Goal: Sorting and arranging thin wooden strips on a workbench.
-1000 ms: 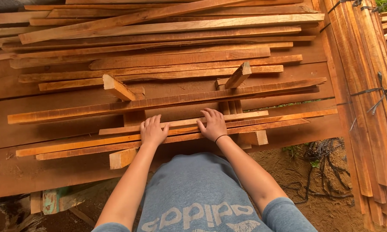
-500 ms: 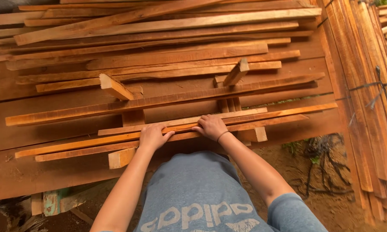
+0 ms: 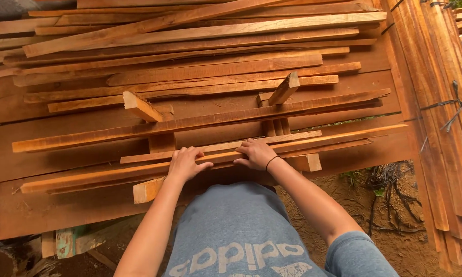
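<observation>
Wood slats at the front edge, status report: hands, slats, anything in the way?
Left hand and right hand both gripping the long slat, lying flat across the short blocks. Loose plank pile behind; nothing across the slat.

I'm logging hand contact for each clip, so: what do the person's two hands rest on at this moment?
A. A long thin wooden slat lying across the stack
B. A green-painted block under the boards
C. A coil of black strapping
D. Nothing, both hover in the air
A: the left hand and right hand both curl their fingers over the long wooden slat.
</observation>
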